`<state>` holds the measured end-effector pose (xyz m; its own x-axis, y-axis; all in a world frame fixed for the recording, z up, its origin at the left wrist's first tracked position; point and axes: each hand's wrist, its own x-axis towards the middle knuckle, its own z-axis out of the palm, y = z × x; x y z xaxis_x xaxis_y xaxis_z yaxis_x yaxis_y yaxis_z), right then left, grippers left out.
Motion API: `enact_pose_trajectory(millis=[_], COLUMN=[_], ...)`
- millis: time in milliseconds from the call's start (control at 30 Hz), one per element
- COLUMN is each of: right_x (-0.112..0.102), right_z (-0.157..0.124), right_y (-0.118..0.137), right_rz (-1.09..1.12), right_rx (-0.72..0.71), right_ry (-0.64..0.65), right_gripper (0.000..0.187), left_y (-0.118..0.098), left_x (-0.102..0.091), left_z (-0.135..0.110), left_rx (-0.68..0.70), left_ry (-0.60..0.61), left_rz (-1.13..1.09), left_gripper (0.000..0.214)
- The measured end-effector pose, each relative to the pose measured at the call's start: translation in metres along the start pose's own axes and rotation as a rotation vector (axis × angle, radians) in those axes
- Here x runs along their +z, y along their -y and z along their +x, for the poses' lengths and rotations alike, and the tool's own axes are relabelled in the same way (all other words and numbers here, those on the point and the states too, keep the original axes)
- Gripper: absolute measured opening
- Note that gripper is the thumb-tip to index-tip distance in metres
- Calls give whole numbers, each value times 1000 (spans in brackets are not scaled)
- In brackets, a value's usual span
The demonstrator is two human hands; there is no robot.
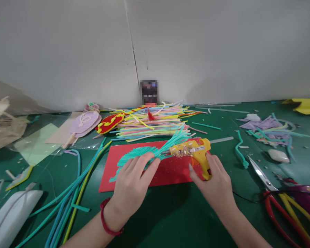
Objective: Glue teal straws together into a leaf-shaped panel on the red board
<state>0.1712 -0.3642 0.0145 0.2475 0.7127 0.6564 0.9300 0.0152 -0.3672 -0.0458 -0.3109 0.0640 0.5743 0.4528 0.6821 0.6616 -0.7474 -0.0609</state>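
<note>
My right hand point(217, 179) is closed round the handle of a yellow hot glue gun point(203, 156), with a clear glue stick point(222, 140) poking out of its back. Its nozzle points left, right beside teal pipe cleaners point(174, 139) that fan up to the right. My left hand point(134, 182), a dark red band on its wrist, presses finger and thumb together on these pipe cleaners near the nozzle. Beneath lies a red card point(167, 174), with a leaf-like shape of teal pipe cleaners point(134, 155) on its left half, partly hidden by my left hand.
Behind the card lies a heap of coloured pipe cleaners point(155, 125), with a red and yellow fan shape point(110, 123) beside it. A purple fan point(85, 123) and long stems point(77, 186) lie left. Open scissors point(270, 187) and purple scraps point(263, 125) lie right.
</note>
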Motion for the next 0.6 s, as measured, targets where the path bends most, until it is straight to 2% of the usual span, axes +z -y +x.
enact_pose_trajectory(millis=[600], right_x=[0], right_z=[2], right_y=[-3], right_rz=[16], right_rx=[9], right_ry=[-1], right_gripper=[34], left_y=[2], left_x=[-1], left_z=[0], left_rx=[-6], left_ry=[12], left_rz=[4], left_gripper=[22])
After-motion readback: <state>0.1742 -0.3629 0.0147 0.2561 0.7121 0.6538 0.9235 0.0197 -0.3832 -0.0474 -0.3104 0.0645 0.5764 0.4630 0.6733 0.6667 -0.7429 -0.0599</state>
